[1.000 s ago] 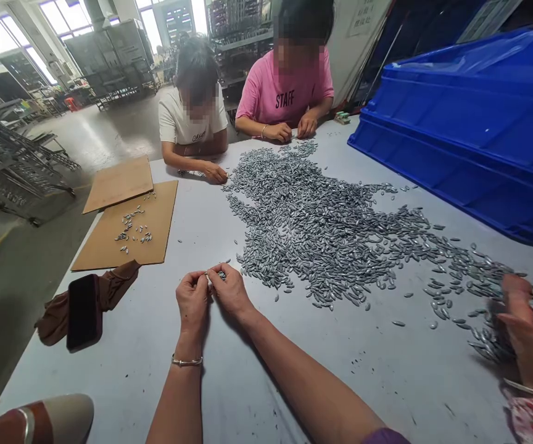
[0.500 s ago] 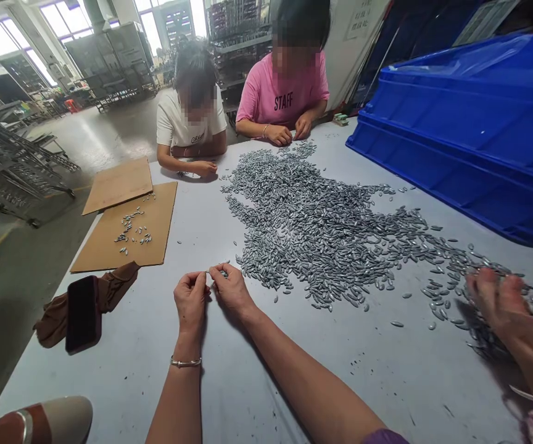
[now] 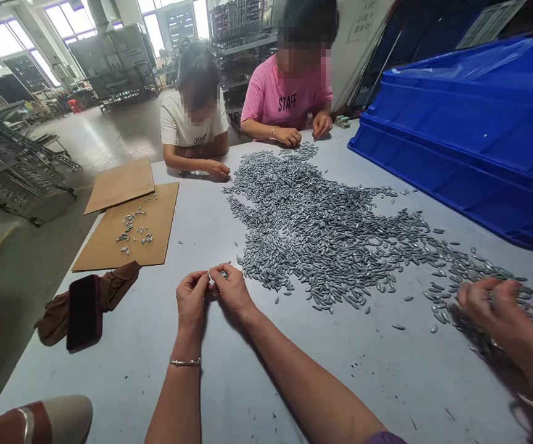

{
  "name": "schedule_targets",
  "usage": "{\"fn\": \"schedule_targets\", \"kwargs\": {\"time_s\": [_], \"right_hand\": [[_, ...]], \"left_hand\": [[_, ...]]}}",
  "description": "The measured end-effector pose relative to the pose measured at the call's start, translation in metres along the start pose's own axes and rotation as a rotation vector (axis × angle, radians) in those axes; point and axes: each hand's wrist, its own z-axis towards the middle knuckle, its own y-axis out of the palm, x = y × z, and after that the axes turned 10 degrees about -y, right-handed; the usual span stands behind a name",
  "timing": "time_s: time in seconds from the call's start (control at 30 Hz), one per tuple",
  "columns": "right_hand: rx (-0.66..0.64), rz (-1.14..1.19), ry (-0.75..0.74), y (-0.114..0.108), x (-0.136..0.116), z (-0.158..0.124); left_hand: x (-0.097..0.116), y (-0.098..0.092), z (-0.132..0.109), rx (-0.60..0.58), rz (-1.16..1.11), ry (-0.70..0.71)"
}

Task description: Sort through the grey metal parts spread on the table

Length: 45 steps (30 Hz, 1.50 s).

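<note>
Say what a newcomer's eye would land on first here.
First, the sprawling heap of small silvery pointed pieces across the middle of the white table. Next, the bulky blue plastic crate at the table's far right. Then the wearer's left hand and right hand, meeting at the heap's near left, fingers apparently pinching something tiny.

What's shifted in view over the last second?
At right, a co-worker's hand has moved left over the pile of silvery pieces. The white-shirted co-worker's hand drew back, then returned toward the pile; the pink-shirted co-worker's hands moved slightly apart. The wearer's left hand and right hand stay pinched close together; smartphone, cardboard sheets and blue crate haven't moved.
</note>
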Motion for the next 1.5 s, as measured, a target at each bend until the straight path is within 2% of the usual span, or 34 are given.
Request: {"fn": "schedule_targets", "kwargs": {"time_s": [0.17, 0.3, 0.6, 0.73, 1.0, 1.2, 1.5], "right_hand": [[-0.011, 0.019, -0.012, 0.0006, -0.0041, -0.0033], [-0.023, -0.003, -0.012, 0.0017, -0.0059, -0.0057], [0.008, 0.024, -0.065, 0.0006, -0.0044, -0.0088], [-0.023, 0.027, -0.070, 0.0006, -0.0027, -0.0084], [-0.003, -0.073, -0.017, -0.0004, -0.0018, 0.0004], [-0.007, -0.006, 0.014, -0.0027, -0.0078, -0.0005], [-0.057, 0.118, 0.025, -0.0021, -0.0070, -0.0016]], "left_hand": [[0.0007, 0.0036, -0.0017, -0.040, -0.121, -0.064], [0.0029, 0.0056, -0.0036, -0.014, -0.133, -0.082], [0.0075, 0.0061, -0.0091, 0.126, 0.164, 0.044], [0.0071, 0.0063, -0.0096, 0.145, 0.215, 0.083], [0.0064, 0.0013, -0.0061, 0.043, 0.151, 0.053], [0.0069, -0.0020, -0.0021, -0.039, 0.038, 0.007], [0.0079, 0.0056, -0.0046, -0.077, -0.189, -0.086]]}}
